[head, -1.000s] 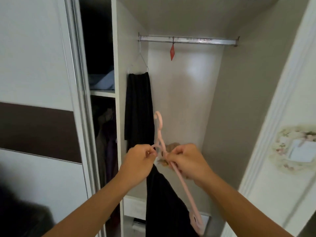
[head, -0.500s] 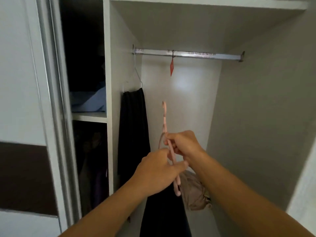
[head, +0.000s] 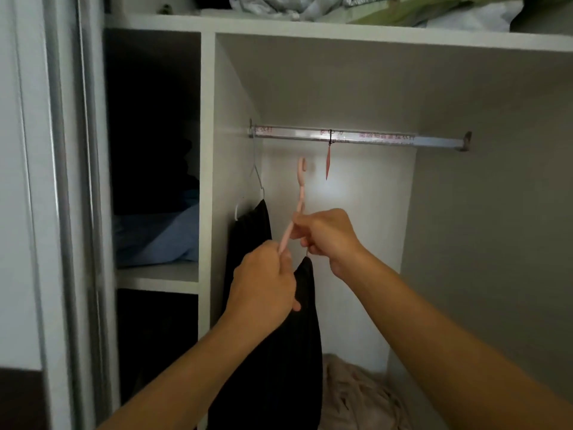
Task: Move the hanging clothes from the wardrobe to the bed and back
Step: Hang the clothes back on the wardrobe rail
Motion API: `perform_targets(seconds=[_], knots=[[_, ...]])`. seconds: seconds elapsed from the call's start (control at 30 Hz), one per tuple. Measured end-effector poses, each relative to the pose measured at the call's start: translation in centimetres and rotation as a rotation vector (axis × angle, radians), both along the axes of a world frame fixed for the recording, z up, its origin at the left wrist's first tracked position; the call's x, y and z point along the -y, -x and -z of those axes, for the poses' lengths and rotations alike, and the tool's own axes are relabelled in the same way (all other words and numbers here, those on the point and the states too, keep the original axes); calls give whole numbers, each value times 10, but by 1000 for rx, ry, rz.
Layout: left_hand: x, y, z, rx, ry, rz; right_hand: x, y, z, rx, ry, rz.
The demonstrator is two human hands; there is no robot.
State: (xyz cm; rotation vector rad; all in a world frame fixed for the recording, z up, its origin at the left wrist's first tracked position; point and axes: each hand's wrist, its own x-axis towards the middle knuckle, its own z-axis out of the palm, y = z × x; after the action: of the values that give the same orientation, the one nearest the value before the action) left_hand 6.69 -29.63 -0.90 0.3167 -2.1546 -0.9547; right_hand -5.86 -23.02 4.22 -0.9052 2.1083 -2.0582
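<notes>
A pink plastic hanger (head: 300, 193) with a black garment (head: 291, 352) draped from it is held up inside the open wardrobe. My left hand (head: 263, 283) grips the hanger's lower arm, and my right hand (head: 325, 237) grips it just below the neck. The hook points upward, a short way below the metal rail (head: 372, 138) and not touching it. On the rail's left end a wire hanger (head: 256, 175) carries another black garment (head: 248, 225). The pink hanger's far arm is hidden behind my hands.
A small red tag (head: 328, 162) dangles from the rail's middle. A beige cloth (head: 356, 395) lies crumpled on the wardrobe floor. Left compartment shelves hold folded blue fabric (head: 158, 234). Bedding sits on the top shelf (head: 310, 26). The sliding door frame (head: 62, 212) stands at left.
Both hands have lifted the pink hanger with its black garment upward, closer to the rail. The view has tilted up, bringing the top shelf into sight.
</notes>
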Motion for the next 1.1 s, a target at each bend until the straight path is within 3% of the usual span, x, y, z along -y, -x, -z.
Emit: perform_targets(seconds=[0.17, 0.5, 0.73, 1.1], knots=[[31, 29, -30, -78, -19, -97, 6, 35, -22, -225, -221, 19], [54, 74, -75, -134, -50, -171, -20, 118, -11, -389, -579, 51], [66, 94, -99, -195, -100, -208, -34, 147, -1, -333, -606, -14], [85, 118, -100, -136, -57, -275, -28, 165, 12, -327, -614, -51]])
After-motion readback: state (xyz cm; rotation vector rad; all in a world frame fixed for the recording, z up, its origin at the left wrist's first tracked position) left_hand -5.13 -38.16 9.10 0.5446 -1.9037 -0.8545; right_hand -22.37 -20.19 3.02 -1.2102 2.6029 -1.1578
